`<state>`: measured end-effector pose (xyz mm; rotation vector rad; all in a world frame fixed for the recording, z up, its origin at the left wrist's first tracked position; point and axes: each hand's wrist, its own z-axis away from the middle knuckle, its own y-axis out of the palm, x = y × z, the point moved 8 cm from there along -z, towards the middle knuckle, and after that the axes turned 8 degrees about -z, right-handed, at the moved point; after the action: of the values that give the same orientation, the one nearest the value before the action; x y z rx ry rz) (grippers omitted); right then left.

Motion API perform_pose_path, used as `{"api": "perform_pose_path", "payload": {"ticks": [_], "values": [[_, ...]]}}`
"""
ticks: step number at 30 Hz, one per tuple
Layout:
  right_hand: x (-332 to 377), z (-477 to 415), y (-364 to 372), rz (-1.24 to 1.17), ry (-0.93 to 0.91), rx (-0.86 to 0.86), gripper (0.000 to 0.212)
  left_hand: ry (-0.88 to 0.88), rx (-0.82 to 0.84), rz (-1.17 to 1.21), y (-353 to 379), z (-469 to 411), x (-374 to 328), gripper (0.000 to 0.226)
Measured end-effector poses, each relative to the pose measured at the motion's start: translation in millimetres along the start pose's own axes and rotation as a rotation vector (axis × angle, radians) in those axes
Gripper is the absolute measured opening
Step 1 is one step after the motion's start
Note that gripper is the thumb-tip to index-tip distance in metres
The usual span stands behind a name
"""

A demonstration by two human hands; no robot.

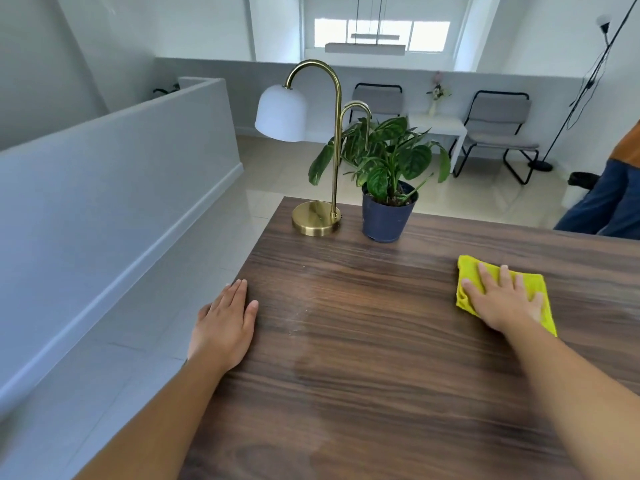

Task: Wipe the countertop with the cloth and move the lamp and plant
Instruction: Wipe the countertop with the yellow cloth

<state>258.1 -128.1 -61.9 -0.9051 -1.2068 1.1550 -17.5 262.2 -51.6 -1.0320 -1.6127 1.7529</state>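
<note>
A dark wood-grain countertop point(381, 341) fills the lower right of the head view. At its far left corner stands a brass lamp point(317, 218) with a white shade, and right beside it a green plant in a dark blue pot point(386, 216). A yellow cloth point(467, 268) lies flat on the right part of the countertop. My right hand point(502, 299) presses flat on the cloth with fingers spread. My left hand point(225, 327) rests flat on the countertop's left edge, holding nothing. A faint dusty streak shows between my hands.
The countertop's left edge drops to a tiled floor, with a low grey wall point(121, 174) beyond. Two grey chairs point(498, 126) and a white side table stand across the room. Another person's leg in blue trousers point(602, 202) is at the far right.
</note>
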Motion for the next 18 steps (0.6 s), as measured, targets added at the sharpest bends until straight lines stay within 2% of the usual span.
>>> {"api": "perform_pose_path", "payload": {"ticks": [2,4,11,14,18], "values": [[16,-1,1,-0.047,0.079,-0.005,0.071,-0.008,-0.006,0.01,-1,4,2,0.056],[57,3,10,-0.055,0.07,-0.005,0.072,-0.018,-0.012,0.021,-1,7,5,0.056],[269,86,74,-0.017,-0.385,0.126,0.072,-0.039,-0.02,0.034,-3,19,18,0.056],[289,100,82,-0.014,-0.534,0.171,0.068,-0.047,-0.02,0.042,-3,20,18,0.056],[255,75,68,0.005,-0.639,0.195,0.06,-0.051,-0.005,0.031,-4,19,17,0.057]]}}
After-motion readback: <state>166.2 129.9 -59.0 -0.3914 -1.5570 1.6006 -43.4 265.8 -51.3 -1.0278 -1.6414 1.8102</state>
